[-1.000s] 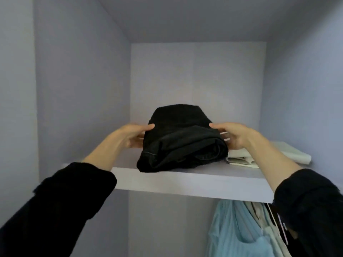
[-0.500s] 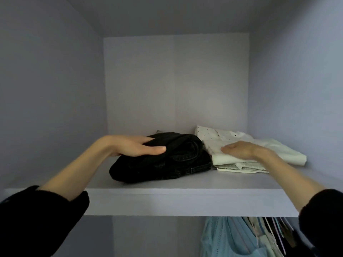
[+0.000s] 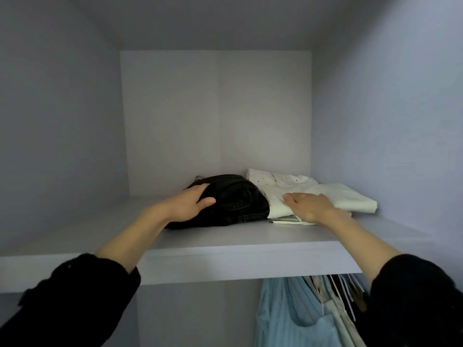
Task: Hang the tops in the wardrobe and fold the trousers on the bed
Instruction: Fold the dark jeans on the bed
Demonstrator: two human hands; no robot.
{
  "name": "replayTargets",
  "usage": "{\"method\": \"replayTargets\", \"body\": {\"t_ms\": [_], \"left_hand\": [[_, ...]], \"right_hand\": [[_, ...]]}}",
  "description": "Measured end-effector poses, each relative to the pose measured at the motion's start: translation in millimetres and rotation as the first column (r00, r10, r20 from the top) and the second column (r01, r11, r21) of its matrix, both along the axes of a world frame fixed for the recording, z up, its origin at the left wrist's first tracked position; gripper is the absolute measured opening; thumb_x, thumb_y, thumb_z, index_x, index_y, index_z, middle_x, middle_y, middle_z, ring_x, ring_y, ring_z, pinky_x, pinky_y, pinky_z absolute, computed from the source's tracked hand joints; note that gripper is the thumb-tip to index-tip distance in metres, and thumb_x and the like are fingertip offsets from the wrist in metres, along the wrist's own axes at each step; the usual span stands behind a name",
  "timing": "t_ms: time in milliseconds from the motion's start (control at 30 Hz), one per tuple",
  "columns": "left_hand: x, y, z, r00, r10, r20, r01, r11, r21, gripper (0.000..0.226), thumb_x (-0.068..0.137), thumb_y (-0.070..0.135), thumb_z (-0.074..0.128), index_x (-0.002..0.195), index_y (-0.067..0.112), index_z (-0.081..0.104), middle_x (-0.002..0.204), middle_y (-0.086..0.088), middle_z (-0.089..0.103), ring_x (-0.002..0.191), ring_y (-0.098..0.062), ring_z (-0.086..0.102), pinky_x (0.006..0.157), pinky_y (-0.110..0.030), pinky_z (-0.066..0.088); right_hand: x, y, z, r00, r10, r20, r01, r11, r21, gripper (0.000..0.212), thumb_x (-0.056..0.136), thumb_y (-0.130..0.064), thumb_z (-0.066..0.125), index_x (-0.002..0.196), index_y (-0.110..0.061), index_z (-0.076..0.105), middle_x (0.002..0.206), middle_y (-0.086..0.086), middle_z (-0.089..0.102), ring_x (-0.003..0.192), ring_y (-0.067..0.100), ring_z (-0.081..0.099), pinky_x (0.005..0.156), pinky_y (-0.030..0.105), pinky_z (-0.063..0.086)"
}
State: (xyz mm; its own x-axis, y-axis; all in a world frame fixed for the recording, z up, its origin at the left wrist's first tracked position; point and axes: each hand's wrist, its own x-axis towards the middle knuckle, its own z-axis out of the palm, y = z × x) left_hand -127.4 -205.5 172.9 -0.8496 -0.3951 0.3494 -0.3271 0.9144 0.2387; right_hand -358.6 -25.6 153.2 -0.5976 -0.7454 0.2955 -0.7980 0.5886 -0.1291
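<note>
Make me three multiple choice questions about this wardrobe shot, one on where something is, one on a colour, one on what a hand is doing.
1. Where do the folded black trousers lie?
A. on the shelf, left of the white pile
B. hanging below the shelf
C. on top of the white pile

2. What colour is the top hanging nearest below the shelf?
A. red
B. light blue
C. yellow

3. What is the right hand doing?
A. gripping a hanger
B. hanging at the side
C. resting flat on the white folded clothes

Answers: 1 A, the dark bundle sits on the board beside the white pile, under the left hand. 2 B, pale blue fabric shows under the board. 3 C, its fingers lie straight on the white pile.
</note>
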Motion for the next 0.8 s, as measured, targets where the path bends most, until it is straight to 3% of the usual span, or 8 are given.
{"method": "replayTargets", "body": {"t_ms": [100, 200, 367, 433, 533, 700, 767, 800], "left_hand": [[8.8, 6.5, -20.9, 0.988, 0.154, -0.027, -0.157, 0.973, -0.171, 0.059, 0.100, 0.043, 0.029, 0.150, 0.019, 0.010, 0.157, -0.004, 0.016, 0.143, -0.021, 0.018, 0.115, -0.043, 0.020], [21.6, 22.6, -36.6, 0.972, 0.235, -0.003, -0.231, 0.951, -0.206, 0.067, 0.098, 0.050, 0.024, 0.150, 0.021, -0.006, 0.159, -0.003, -0.001, 0.146, -0.021, 0.003, 0.117, -0.047, 0.008], [48.6, 71.2, -67.0, 0.992, 0.122, -0.030, -0.125, 0.977, -0.172, 0.058, 0.100, 0.046, 0.025, 0.150, 0.029, 0.003, 0.158, -0.002, -0.012, 0.144, -0.023, -0.016, 0.114, -0.050, -0.004], [59.5, 97.1, -88.1, 0.998, 0.001, -0.064, -0.015, 0.975, -0.222, 0.055, 0.100, 0.042, 0.027, 0.150, 0.029, 0.007, 0.159, -0.001, -0.008, 0.145, -0.019, -0.013, 0.115, -0.046, -0.006], [78.1, 143.6, -117.3, 0.961, -0.245, -0.126, 0.238, 0.969, -0.074, 0.053, 0.100, 0.035, 0.033, 0.150, 0.028, 0.014, 0.159, 0.001, -0.001, 0.145, -0.014, -0.008, 0.116, -0.034, -0.004], [96.6, 224.0, -159.2, 0.842, -0.504, -0.194, 0.527, 0.845, 0.094, 0.049, 0.099, 0.025, 0.043, 0.146, 0.022, 0.029, 0.151, 0.002, 0.029, 0.140, -0.009, 0.023, 0.111, -0.013, 0.012], [100.4, 265.5, -179.4, 0.790, -0.573, -0.218, 0.610, 0.770, 0.186, 0.044, 0.098, 0.022, 0.045, 0.142, 0.020, 0.038, 0.140, 0.005, 0.041, 0.128, -0.002, 0.034, 0.102, -0.003, 0.017], [102.2, 284.8, -189.1, 0.773, -0.587, -0.239, 0.633, 0.733, 0.249, 0.041, 0.098, 0.020, 0.046, 0.139, 0.019, 0.043, 0.136, 0.005, 0.045, 0.123, -0.003, 0.039, 0.099, -0.005, 0.022]], "right_hand": [[14.8, 15.9, -9.8, 0.999, 0.026, -0.022, -0.026, 1.000, -0.009, 0.051, 0.101, -0.046, 0.012, 0.144, -0.026, 0.033, 0.153, 0.002, 0.029, 0.142, 0.019, 0.022, 0.113, 0.046, 0.010], [38.9, 42.8, -21.5, 0.999, 0.047, 0.023, -0.045, 0.998, -0.049, 0.054, 0.100, -0.050, 0.017, 0.149, -0.029, 0.020, 0.159, -0.001, 0.011, 0.146, 0.015, 0.005, 0.118, 0.046, 0.003], [99.7, 97.7, -48.4, 0.997, 0.066, 0.040, -0.055, 0.971, -0.232, 0.051, 0.101, -0.044, 0.027, 0.149, -0.027, 0.021, 0.158, 0.000, 0.016, 0.145, 0.016, 0.013, 0.117, 0.045, 0.014], [128.3, 122.6, -69.2, 0.995, 0.079, 0.065, -0.056, 0.952, -0.302, 0.051, 0.101, -0.040, 0.032, 0.149, -0.025, 0.024, 0.157, 0.000, 0.019, 0.144, 0.016, 0.016, 0.118, 0.042, 0.015], [174.2, 165.6, -104.2, 0.990, 0.066, 0.126, -0.012, 0.920, -0.391, 0.051, 0.099, -0.034, 0.042, 0.147, -0.023, 0.028, 0.154, 0.000, 0.027, 0.141, 0.016, 0.026, 0.116, 0.028, 0.018], [240.0, 258.7, -170.0, 0.942, -0.038, 0.334, 0.186, 0.887, -0.423, 0.047, 0.097, -0.026, 0.050, 0.142, -0.022, 0.038, 0.143, 0.000, 0.044, 0.130, 0.015, 0.042, 0.106, 0.020, 0.029], [263.8, 305.3, -196.0, 0.896, -0.097, 0.433, 0.291, 0.865, -0.409, 0.042, 0.096, -0.023, 0.051, 0.138, -0.021, 0.045, 0.133, 0.002, 0.054, 0.116, 0.011, 0.052, 0.094, 0.007, 0.034], [274.9, 325.8, -204.9, 0.872, -0.114, 0.476, 0.338, 0.844, -0.417, 0.038, 0.096, -0.021, 0.052, 0.134, -0.020, 0.050, 0.127, 0.001, 0.059, 0.108, 0.008, 0.056, 0.086, 0.000, 0.035]]}}
